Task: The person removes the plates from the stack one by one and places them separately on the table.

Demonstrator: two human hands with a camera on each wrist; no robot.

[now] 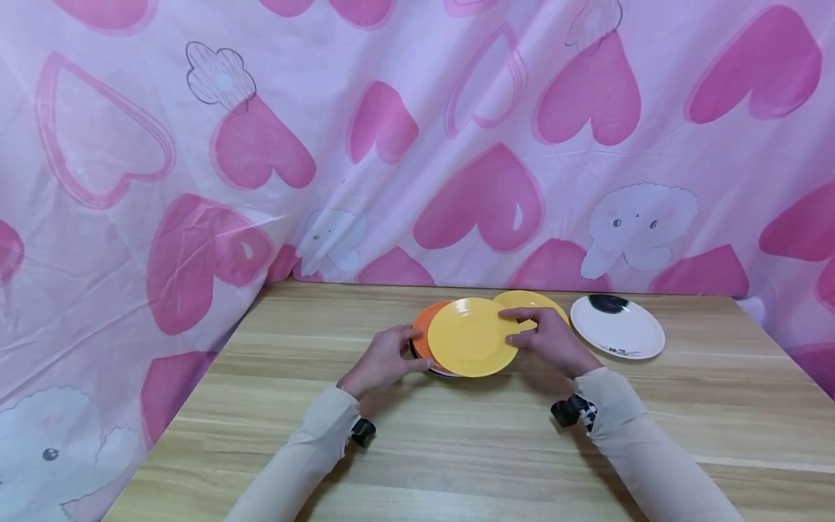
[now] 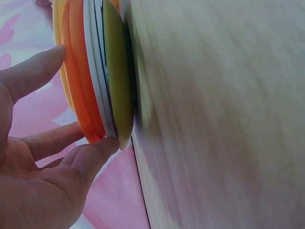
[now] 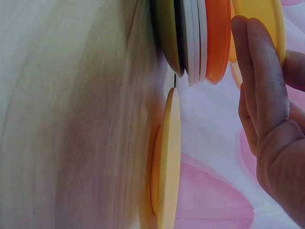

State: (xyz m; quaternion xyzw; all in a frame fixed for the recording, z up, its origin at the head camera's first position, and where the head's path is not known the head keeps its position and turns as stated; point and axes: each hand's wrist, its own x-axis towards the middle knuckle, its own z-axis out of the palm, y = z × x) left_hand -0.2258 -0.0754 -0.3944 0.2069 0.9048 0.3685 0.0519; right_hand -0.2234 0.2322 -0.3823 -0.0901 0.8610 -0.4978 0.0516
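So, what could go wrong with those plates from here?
The yellow plate in the right hand is off-centre over the orange plate, so it might slip if let go there. The left hand touches the edge of the stack, so a nudge could shift it.

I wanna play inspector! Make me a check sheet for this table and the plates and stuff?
Surface: wooden table, light with streaky grain.
Job's things: a held yellow plate above a plate stack showing orange, white and, at the bottom, olive; a second yellow plate and a white plate with a dark patch lie to the right.
Clutter: nothing seen.
Grippers: two bare hands; left hand touches the stack's edge, right hand holds the yellow plate's edge.
Cables: nothing seen.
Surroundings: pink heart-patterned cloth behind and at left.
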